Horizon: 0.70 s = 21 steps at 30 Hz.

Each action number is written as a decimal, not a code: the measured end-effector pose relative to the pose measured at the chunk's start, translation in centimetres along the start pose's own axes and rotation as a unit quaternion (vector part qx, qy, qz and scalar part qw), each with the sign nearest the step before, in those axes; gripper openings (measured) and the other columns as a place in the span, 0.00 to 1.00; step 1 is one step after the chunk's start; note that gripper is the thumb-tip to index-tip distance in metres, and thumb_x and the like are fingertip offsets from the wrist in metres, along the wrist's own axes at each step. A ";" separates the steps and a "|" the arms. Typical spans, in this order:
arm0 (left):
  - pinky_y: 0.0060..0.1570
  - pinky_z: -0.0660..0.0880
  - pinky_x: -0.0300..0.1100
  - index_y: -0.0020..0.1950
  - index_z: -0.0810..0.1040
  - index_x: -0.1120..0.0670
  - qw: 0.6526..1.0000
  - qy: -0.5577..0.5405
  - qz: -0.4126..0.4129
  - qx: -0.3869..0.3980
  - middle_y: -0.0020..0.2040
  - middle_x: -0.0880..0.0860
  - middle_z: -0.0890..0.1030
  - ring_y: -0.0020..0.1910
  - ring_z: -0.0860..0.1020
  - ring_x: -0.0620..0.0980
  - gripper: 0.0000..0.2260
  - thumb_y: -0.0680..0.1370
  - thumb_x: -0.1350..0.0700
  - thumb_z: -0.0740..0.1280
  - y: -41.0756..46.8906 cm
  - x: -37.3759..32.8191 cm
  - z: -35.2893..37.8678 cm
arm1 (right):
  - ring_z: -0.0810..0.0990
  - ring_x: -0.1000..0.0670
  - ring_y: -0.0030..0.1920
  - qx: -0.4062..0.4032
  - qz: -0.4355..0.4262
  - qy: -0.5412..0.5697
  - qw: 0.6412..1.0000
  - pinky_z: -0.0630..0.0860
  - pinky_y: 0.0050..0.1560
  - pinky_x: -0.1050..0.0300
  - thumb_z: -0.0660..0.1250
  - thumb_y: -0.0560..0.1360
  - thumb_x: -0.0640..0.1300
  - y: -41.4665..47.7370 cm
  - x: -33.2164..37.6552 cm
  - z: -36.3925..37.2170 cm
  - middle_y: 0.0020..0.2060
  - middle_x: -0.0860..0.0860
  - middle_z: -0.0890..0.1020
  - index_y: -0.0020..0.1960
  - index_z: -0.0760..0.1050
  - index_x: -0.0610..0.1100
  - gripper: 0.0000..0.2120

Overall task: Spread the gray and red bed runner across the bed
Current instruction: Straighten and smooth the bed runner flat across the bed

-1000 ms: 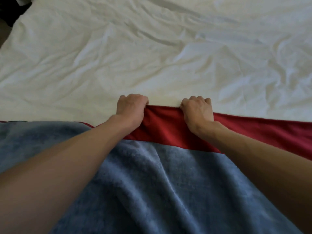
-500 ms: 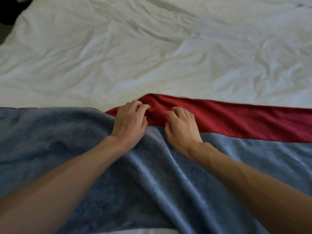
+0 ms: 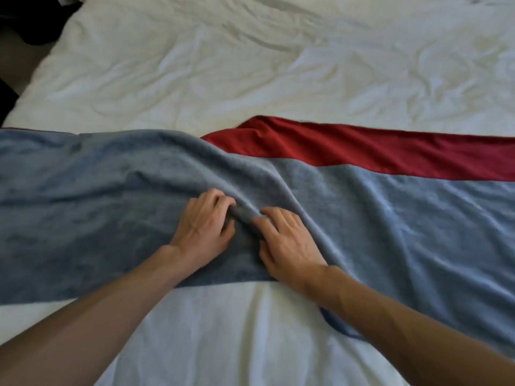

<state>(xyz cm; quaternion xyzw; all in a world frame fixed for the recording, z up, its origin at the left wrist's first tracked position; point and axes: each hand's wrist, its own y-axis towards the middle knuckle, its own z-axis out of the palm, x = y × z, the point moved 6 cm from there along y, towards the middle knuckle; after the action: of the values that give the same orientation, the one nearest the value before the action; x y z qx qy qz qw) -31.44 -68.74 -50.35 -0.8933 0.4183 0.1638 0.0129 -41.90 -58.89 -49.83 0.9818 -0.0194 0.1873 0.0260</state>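
Note:
The bed runner [image 3: 390, 218] lies crosswise on the white bed [image 3: 250, 73]. It is gray plush, with a red band [image 3: 362, 149] along its far edge from the middle to the right. On the left the gray cloth is folded over and hides the red. Both my hands rest palm down on the gray part near its front edge. My left hand [image 3: 204, 227] has its fingertips bent against a raised fold. My right hand [image 3: 287, 240] lies flat on the other side of that fold, fingers pointing at it. The fold runs up between them toward the red band.
Wrinkled white bedding stretches beyond the runner, and a smoother white strip [image 3: 223, 330] shows in front of it. The bed's left edge [image 3: 33, 79] borders a dark floor at the upper left. A gray corner [image 3: 340, 327] hangs under my right forearm.
Both hands let go of the red edge and drew back toward me onto the gray cloth. The runner now sits farther up the bed, baring white sheet in front of it.

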 end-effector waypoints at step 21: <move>0.43 0.69 0.46 0.57 0.69 0.56 0.955 0.231 0.006 0.185 0.53 0.55 0.75 0.52 0.75 0.55 0.14 0.73 0.66 0.62 -10.8 -1.7 2.7 | 0.72 0.40 0.55 0.127 0.062 -0.206 0.968 0.68 0.52 0.49 0.64 0.69 0.31 -6.9 5.9 5.1 0.57 0.42 0.72 0.61 0.66 0.39 0.22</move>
<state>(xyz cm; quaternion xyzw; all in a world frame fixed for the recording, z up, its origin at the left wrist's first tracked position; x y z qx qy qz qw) -25.06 -60.04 -53.62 -0.8861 0.4385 -0.1272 0.0795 -34.25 -52.46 -52.70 0.9913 -0.0611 -0.0167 -0.1154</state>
